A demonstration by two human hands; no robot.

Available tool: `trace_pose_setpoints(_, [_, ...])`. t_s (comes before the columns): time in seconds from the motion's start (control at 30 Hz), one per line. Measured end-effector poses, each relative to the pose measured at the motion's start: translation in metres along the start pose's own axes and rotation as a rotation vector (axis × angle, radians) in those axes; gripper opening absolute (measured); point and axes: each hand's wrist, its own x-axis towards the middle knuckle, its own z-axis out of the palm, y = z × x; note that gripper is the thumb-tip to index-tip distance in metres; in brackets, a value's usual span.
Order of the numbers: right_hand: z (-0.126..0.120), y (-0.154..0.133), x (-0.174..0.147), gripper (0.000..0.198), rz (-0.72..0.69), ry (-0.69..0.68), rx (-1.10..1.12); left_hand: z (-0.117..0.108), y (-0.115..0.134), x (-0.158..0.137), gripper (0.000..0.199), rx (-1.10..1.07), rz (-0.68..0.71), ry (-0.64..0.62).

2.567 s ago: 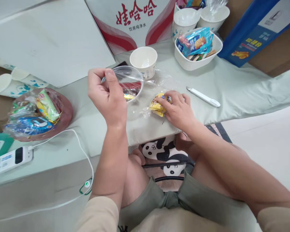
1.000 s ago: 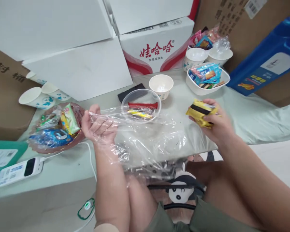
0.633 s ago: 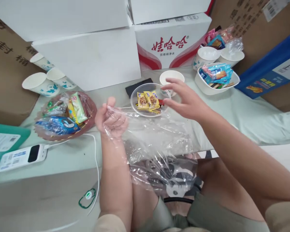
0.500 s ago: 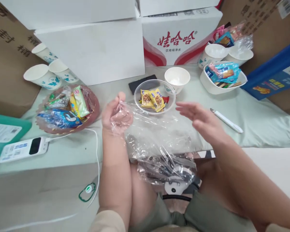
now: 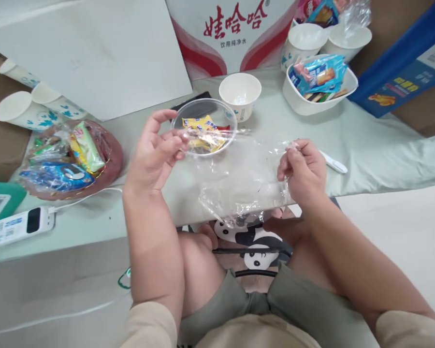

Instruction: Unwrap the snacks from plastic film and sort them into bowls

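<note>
A clear plastic bag (image 5: pixel 243 179) is stretched between my two hands above the table's front edge. My left hand (image 5: pixel 158 150) pinches its left corner between thumb and fingers. The right corner is gripped by my right hand (image 5: pixel 301 169), its fingers curled closed. Behind the bag stands a round clear plastic bowl (image 5: pixel 235 137) with yellow snack packets (image 5: pixel 203 126) and a bit of red wrapper inside; the film partly covers it. A white paper bowl (image 5: pixel 240 96) stands just behind the clear one.
A pink dish (image 5: pixel 113 159) of wrapped snacks and a white power bank (image 5: pixel 20 227) with a cable lie left. At right are a white tub (image 5: pixel 321 104) of blue packets, paper cups (image 5: pixel 304 46) and a white pen-like object (image 5: pixel 335 163). White boxes (image 5: pixel 94 53) line the back.
My right hand has closed on the bag's right corner. The bag has risen and is spread taut between the hands. The whole view has shifted, with table things now further left and higher.
</note>
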Motion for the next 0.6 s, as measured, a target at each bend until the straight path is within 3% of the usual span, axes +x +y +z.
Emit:
trace_pose_setpoints(0.1, [-0.007,-0.004,0.006,0.03,-0.024,0.102,0.027,0.021,-0.001,-0.001,0.068,0.085,0.04,-0.065])
trace_pose_setpoints(0.23, [-0.019,-0.007,0.019,0.027,-0.079,0.274,0.128,0.049,-0.014,-0.003,0.077,0.211,0.035,-0.129])
trace_pose_setpoints(0.4, [-0.035,0.002,0.035,0.025,-0.158,0.407,0.165,0.072,-0.042,-0.011,0.083,0.299,-0.134,-0.225])
trace_pose_setpoints(0.6, [-0.045,0.011,0.042,0.027,-0.263,0.428,0.128,0.086,-0.064,-0.012,0.095,0.228,-0.305,-0.289])
